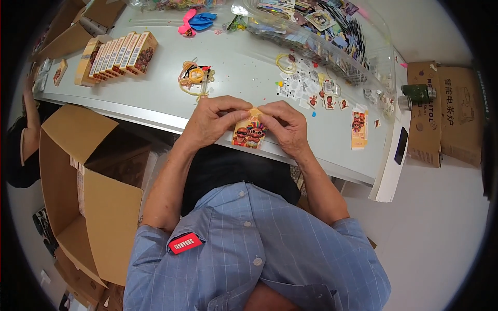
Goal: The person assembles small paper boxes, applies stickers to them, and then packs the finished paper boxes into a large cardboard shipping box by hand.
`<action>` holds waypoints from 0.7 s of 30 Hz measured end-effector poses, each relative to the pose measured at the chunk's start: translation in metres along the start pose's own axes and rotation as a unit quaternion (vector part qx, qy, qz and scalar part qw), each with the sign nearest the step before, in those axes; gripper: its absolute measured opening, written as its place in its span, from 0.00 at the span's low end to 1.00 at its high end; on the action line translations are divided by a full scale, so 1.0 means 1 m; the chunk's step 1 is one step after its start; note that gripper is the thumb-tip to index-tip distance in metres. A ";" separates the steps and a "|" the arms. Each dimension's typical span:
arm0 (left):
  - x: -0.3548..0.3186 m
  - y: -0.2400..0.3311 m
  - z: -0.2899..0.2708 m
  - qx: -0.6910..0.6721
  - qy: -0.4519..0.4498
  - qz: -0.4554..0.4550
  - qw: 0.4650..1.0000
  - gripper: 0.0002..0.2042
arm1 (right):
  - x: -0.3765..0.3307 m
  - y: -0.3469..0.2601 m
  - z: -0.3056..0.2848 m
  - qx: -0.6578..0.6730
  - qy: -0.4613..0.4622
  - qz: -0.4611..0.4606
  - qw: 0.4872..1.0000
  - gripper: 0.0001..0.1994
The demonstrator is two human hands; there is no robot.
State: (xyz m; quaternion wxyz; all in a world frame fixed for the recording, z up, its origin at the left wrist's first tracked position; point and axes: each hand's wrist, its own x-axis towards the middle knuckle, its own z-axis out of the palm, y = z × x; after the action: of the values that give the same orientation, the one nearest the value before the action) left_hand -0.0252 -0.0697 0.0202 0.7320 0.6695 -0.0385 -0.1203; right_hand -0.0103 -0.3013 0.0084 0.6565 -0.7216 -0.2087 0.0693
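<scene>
Far left there's an open cardboard carton (83,207) on the floor, partly stocked by the look of the white edges inside, though the view down there is too warped for me to be sure. Up on the desk (155,98) sits a row of finished little boxes (116,56) standing side by side, so a decent batch is already done. Next over, a tangle of rubber bands and small trinkets (194,78) lies loose.

Center is where the action is: the left hand (210,122) and right hand (285,127) both pinch the small cartoon-printed box (249,132), held right at the near desk edge, above the lap. Fingers of both hands are closed on its top flap, thumbs pressing, so I'd say this one is mid-closing, not yet sealed.

To the right, loose stickers (311,90) are scattered about, one flat unfolded box (359,128) waits, and a big clear bag of cards (321,36) looks far from used up. So plenty left to pack.
</scene>
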 end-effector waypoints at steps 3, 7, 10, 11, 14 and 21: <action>-0.007 -0.004 0.004 0.006 -0.010 -0.005 1.000 0.09 | -0.004 -0.002 0.000 -0.050 -0.020 0.005 0.999 0.09; -0.007 0.007 0.006 -0.002 0.016 -0.042 0.999 0.08 | 0.004 -0.014 0.001 -0.062 0.010 -0.038 0.997 0.10; -0.005 0.012 0.008 0.031 0.056 0.155 0.986 0.09 | 0.011 -0.029 0.002 -0.096 0.026 -0.114 0.988 0.12; -0.007 0.016 0.007 0.082 0.042 0.183 0.979 0.09 | 0.011 -0.032 0.003 -0.106 0.033 -0.140 0.984 0.12; -0.018 0.012 0.004 0.142 0.028 0.206 0.968 0.10 | 0.000 -0.028 -0.002 -0.164 -0.017 -0.119 0.979 0.13; -0.025 0.001 0.010 0.149 0.060 0.207 0.965 0.20 | 0.001 -0.022 0.003 -0.100 0.004 -0.124 0.987 0.14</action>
State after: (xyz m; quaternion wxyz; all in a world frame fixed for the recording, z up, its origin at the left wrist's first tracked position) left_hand -0.0511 -0.0735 0.0248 0.6341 0.7542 -0.1501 0.0815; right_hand -0.0150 -0.2965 0.0301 0.5853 -0.7525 -0.2995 -0.0364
